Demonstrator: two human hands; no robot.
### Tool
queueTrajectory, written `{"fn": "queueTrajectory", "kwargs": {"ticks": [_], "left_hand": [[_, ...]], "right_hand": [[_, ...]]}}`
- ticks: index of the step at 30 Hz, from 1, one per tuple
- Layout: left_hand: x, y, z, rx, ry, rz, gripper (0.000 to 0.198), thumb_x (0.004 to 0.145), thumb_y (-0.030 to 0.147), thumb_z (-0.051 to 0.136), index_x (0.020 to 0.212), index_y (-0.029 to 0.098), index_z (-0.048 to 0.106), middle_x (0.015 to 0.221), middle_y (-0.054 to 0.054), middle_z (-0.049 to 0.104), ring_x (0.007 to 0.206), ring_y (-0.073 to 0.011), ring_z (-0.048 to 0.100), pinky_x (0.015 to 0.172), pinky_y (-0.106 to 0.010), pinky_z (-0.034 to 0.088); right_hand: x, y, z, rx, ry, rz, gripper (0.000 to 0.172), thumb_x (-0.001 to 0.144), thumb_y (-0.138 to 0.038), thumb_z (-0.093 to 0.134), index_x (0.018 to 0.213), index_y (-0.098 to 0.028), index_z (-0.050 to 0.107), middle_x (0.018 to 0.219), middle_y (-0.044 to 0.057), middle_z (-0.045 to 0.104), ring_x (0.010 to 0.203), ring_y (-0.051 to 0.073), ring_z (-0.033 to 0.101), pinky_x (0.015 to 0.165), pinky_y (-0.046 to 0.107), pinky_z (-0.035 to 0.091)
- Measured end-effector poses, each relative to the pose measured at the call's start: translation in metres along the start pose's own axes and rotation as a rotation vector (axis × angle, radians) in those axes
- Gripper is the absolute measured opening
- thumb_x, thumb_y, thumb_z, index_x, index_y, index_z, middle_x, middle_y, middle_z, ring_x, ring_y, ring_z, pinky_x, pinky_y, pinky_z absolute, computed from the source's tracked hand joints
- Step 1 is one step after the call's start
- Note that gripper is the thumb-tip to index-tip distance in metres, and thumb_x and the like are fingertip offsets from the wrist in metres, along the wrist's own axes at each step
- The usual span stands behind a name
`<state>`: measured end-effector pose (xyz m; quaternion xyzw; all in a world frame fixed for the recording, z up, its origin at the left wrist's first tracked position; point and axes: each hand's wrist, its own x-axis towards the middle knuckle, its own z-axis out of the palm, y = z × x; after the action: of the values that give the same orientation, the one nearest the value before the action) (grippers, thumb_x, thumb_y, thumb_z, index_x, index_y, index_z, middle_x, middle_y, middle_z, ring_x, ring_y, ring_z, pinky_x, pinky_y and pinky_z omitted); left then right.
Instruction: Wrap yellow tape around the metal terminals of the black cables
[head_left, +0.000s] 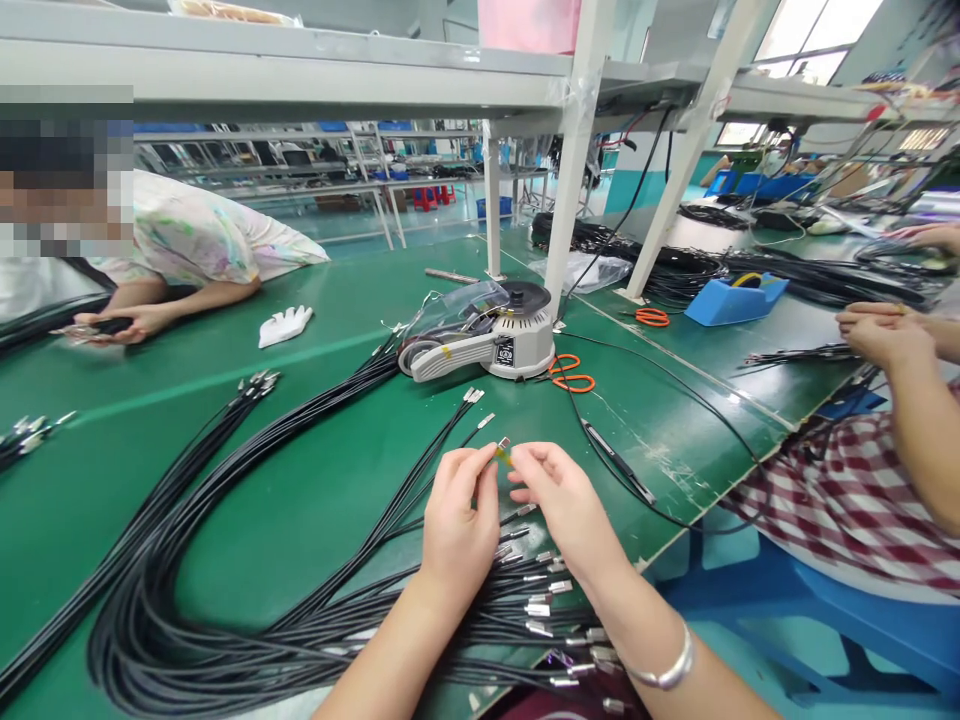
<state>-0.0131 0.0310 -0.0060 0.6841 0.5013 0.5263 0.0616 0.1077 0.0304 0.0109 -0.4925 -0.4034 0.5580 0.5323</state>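
Silver bangle (671, 665) nearest | left hand (461, 505) pinches metal connector (505, 442) above bench (300, 520), tip clear, likely for fingertip access | right hand (559, 490) at yellow tape (502, 456) beside it, pinch unclear | tape dispenser (525, 352) ahead, likely for reach

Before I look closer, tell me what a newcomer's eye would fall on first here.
Likely the big loop of black cables, sweeping across the green tabletop on the left. In the centre, the left hand pinches a small metal-tipped connector, with the right hand close beside it. Beyond them stands a pale round machine, orange-handled scissors at its side.
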Motion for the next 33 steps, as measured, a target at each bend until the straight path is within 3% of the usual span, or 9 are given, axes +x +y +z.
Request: {"fn": "queueTrajectory", "kwargs": {"ticks": [6,12,19,24,33], "left_hand": [[-0.001,-0.002,-0.001,-0.015,-0.019,-0.081,0.009,0.086,0.017,0.055,0.092,0.018,0.061,0.084,-0.003,0.064,0.076,-0.0129,0.060,0.066,-0.025,0.051],[0.003,-0.003,-0.004,-0.051,-0.072,-0.204,0.009,0.085,0.022,0.056,0.085,0.019,0.065,0.083,-0.003,0.063,0.075,-0.0138,0.062,0.067,-0.026,0.052],[0.012,0.010,-0.012,-0.201,-0.172,-0.511,0.014,0.079,0.029,0.060,0.074,0.018,0.067,0.069,-0.001,0.065,0.054,-0.0119,0.061,0.051,-0.023,0.049],[0.018,0.015,-0.014,-0.370,-0.207,-0.719,0.018,0.074,0.032,0.065,0.073,0.015,0.066,0.060,0.002,0.063,0.048,-0.0119,0.061,0.052,-0.023,0.049],[0.018,0.012,-0.014,-0.639,-0.265,-0.803,0.021,0.070,0.034,0.068,0.074,0.013,0.065,0.054,0.003,0.060,0.046,-0.0105,0.059,0.053,-0.023,0.048]], "right_hand": [[0.006,0.007,0.008,-0.034,0.000,-0.033,0.025,0.073,-0.041,0.067,0.076,-0.016,0.064,0.071,0.002,0.065,0.065,0.016,0.061,0.064,0.029,0.051],[0.005,0.009,0.002,-0.106,0.019,-0.102,0.020,0.074,-0.036,0.066,0.076,-0.016,0.067,0.074,0.004,0.069,0.070,0.017,0.062,0.069,0.030,0.050],[0.007,0.007,0.000,-0.117,0.023,-0.105,0.019,0.074,-0.034,0.066,0.075,-0.016,0.069,0.072,0.004,0.070,0.067,0.017,0.063,0.067,0.029,0.051],[0.007,0.004,0.000,-0.124,0.014,-0.120,0.016,0.075,-0.032,0.066,0.076,-0.017,0.069,0.073,0.004,0.071,0.068,0.017,0.064,0.067,0.028,0.051],[0.008,0.000,-0.001,-0.117,-0.028,-0.153,0.017,0.076,-0.032,0.065,0.079,-0.017,0.070,0.078,0.005,0.073,0.072,0.018,0.067,0.071,0.030,0.053]]}}
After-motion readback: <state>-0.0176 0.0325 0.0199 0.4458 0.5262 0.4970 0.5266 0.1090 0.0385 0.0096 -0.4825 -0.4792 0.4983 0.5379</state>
